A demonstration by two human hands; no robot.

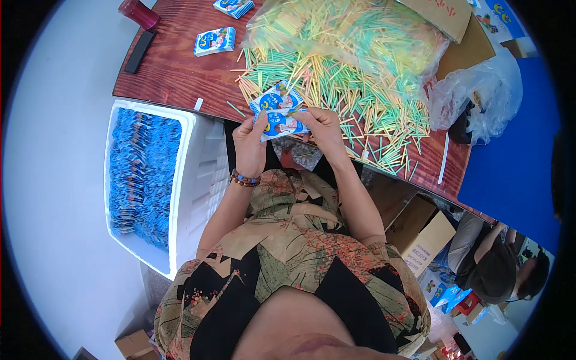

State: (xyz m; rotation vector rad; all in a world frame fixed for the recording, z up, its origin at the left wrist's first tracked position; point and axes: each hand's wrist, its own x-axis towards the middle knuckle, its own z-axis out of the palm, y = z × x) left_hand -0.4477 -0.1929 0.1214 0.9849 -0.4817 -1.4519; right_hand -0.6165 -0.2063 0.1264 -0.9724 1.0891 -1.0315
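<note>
— What do the hands hold?
— Left hand point(249, 144) and right hand point(324, 127) both grip 2 blue-and-white packets point(277, 111) at upper centre — possibly a straw too, hard to tell.
— Around them?
— Green and yellow straws point(360, 102) heaped on the wooden counter point(174, 72); a white crate point(192, 174) of blue packets at left.

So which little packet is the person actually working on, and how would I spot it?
Start at the dark red wooden table and find the heap of green and yellow sticks. At its near edge, the left hand and right hand pinch a small blue-and-white packet. Unlike the packets lying flat on the table, it is held up.
</note>
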